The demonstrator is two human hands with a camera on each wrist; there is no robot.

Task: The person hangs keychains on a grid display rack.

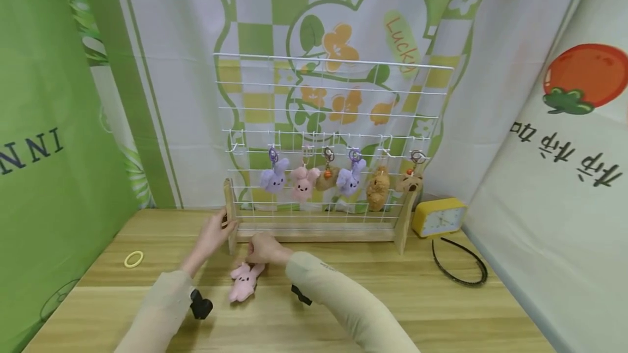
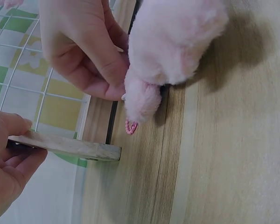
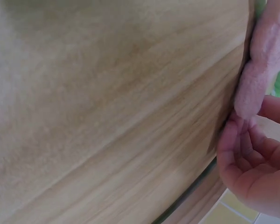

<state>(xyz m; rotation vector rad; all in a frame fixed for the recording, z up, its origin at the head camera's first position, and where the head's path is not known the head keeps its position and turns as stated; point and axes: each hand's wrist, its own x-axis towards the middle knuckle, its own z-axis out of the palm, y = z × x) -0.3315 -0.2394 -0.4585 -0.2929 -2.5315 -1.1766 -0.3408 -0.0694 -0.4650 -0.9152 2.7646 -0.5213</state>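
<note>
A pink plush bunny keychain (image 1: 242,283) lies face up on the wooden table in front of the rack. My right hand (image 1: 267,248) pinches it by an ear, thumb and fingertips together at the fluffy tip in the right wrist view. Beside that ear, a pink bead chain (image 2: 130,126) shows in the left wrist view. My left hand (image 1: 213,233) grips the left wooden post (image 2: 74,145) of the rack between thumb and fingers. Above, the white wire grid (image 1: 333,89) stands upright in its wooden base, with several plush keychains hanging from its hooks, among them a pink bunny (image 1: 304,183).
A leftmost hook (image 1: 237,147) on the grid carries no plush. To the right stand a yellow clock (image 1: 439,218) and a black headband (image 1: 461,282). A yellow ring (image 1: 133,259) lies on the left of the table (image 1: 441,320). Curtains (image 1: 44,97) enclose the sides and back.
</note>
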